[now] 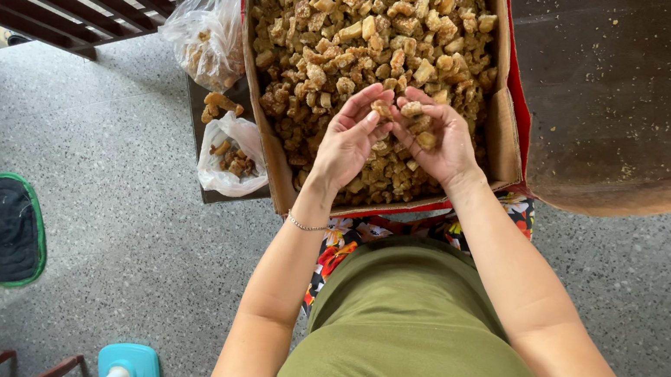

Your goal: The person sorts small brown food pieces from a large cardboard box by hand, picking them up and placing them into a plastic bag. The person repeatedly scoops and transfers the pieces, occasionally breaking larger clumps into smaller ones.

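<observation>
Two hands of mine meet over the cardboard box [496, 115] of golden-brown fried chunks [351, 16]: my left hand [348, 140] and right hand [438, 142] pinch one chunk [382, 108] together between curled fingertips (palms up). Two plastic bags [210, 22] lie left of the box.

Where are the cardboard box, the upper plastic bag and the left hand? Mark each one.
cardboard box [270, 146]: head view, on its bare left wall.
upper plastic bag [209, 26]: head view, middle of the clear bag.
left hand [349, 138]: head view, on the palm.
</observation>
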